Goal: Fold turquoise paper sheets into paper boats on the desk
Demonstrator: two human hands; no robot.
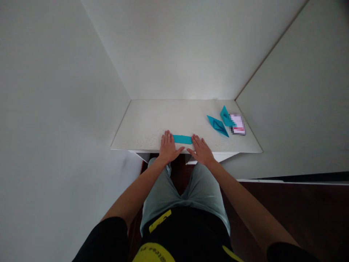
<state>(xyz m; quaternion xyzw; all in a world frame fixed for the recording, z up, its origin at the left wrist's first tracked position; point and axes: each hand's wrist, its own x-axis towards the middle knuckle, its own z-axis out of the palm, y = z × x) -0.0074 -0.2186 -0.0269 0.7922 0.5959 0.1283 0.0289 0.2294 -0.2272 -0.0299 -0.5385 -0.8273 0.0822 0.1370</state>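
Note:
A folded strip of teal paper (182, 139) lies flat near the front edge of a small white table (144, 123). My left hand (168, 147) rests palm down on the strip's left end, fingers together and flat. My right hand (201, 150) lies palm down at the strip's right end, its fingertips touching the paper. Neither hand grips anything; both press flat on the tabletop.
Two folded teal paper boats (218, 126) (226, 116) lie at the table's right side, next to a small dark object (238, 124). White walls close in on the left, back and right. Dark floor shows below at the right.

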